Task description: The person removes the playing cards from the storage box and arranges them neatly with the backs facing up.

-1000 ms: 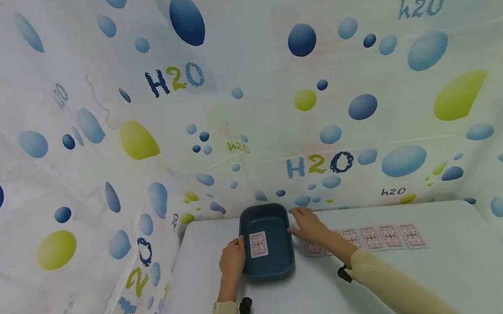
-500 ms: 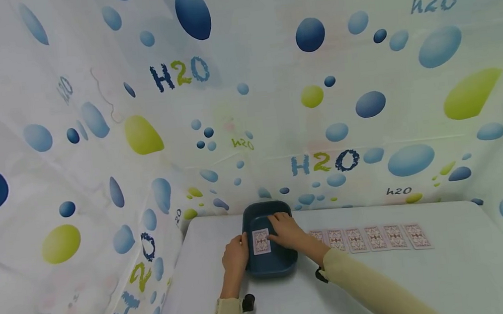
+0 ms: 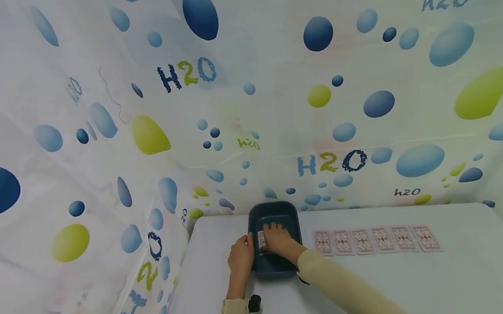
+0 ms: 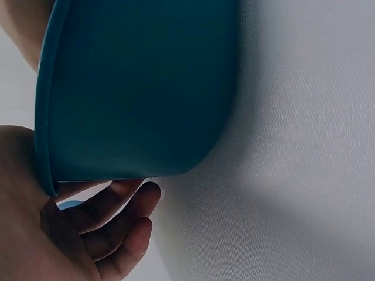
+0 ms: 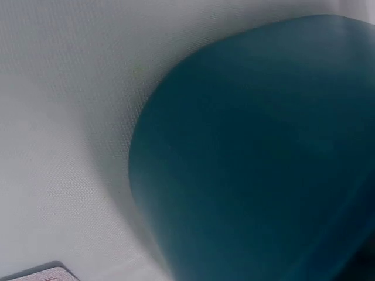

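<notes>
A dark blue-green rectangular tub (image 3: 278,265) stands on the white table. My left hand (image 3: 241,255) grips its left rim; in the left wrist view several of the hand's fingers (image 4: 120,234) lie along the outside of the tub wall (image 4: 140,93). Inside the tub lies a playing card (image 3: 261,238), back up, with a red pattern. My right hand (image 3: 280,240) is in the tub over this card and covers most of it. Whether its fingers pinch the card is hidden. The right wrist view has only the tub's outer wall (image 5: 252,158), not the hand.
To the right of the tub, several playing cards (image 3: 363,242) lie back up in a row. One card's corner (image 5: 50,275) shows in the right wrist view. Behind the table (image 3: 445,280) hangs a white curtain (image 3: 275,124) with blue and green drops.
My right hand has moved left from the tub's right rim into the tub and onto the card. My left hand stays on the left rim. The view has shifted slightly.
</notes>
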`<state>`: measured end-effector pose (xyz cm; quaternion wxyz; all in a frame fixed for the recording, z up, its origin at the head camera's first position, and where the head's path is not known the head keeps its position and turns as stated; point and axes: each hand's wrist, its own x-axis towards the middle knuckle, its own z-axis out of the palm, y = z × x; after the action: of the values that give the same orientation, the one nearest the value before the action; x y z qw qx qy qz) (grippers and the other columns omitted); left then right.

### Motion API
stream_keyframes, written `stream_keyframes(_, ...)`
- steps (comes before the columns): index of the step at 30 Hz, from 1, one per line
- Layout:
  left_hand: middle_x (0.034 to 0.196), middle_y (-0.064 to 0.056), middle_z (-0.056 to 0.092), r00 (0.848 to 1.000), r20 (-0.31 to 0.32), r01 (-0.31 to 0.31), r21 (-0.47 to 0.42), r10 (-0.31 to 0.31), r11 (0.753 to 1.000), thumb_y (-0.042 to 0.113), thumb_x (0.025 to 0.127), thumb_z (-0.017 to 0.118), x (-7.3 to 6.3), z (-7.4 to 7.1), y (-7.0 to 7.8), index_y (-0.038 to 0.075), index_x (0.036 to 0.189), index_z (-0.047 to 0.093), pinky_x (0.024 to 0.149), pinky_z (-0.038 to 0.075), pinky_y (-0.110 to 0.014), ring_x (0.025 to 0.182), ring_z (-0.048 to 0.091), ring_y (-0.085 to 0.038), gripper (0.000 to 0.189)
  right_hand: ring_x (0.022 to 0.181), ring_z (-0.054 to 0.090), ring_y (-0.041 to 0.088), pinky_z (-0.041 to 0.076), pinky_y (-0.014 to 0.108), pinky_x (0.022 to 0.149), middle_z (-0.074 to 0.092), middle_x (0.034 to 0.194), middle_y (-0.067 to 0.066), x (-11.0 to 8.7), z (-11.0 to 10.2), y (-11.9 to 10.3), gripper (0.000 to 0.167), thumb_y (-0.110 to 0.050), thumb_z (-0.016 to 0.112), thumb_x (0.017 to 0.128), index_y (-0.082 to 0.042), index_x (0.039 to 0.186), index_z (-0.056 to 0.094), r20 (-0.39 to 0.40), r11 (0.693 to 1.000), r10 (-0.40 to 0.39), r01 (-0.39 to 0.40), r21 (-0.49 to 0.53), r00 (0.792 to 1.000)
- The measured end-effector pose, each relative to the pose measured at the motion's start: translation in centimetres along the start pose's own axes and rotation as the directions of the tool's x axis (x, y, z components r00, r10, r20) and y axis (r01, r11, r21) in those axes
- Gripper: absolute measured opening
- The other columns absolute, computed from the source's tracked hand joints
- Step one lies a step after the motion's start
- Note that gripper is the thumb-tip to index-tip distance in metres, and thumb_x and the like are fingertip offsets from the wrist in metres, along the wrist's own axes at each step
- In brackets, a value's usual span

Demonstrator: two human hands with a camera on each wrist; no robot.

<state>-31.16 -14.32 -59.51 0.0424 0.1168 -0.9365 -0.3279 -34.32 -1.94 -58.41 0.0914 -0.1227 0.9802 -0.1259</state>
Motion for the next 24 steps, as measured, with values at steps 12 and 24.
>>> stream_keyframes(12,0.099,-0.016,0.075,1.000,-0.015,-0.013,-0.005,0.013,1.000,0.036,0.106,0.047,0.0,0.2,-0.1,0.004,0.107,0.073,0.063,0.052,-0.049,0.078,0.070,-0.031,0.041,0.121,0.054,0.039,0.049,0.051,0.100,0.051,0.135,0.023,0.1,0.6,-0.4,0.077,-0.044,0.079,0.085,-0.001,0.141,0.047,-0.023,0.996,-0.009,0.007,-0.091,1.000)
stream_keyframes(24,0.105,-0.017,0.075,1.000,0.003,-0.001,0.012,0.001,1.000,0.035,0.106,0.047,0.0,0.0,0.0,0.004,0.113,0.072,0.068,0.053,-0.052,0.088,0.072,-0.037,0.041,0.104,0.062,0.042,0.055,0.053,0.085,0.040,0.140,0.030,0.9,1.1,0.1,0.079,-0.004,0.079,0.083,-0.010,0.145,0.031,-0.026,0.943,0.046,-0.035,0.330,0.999)
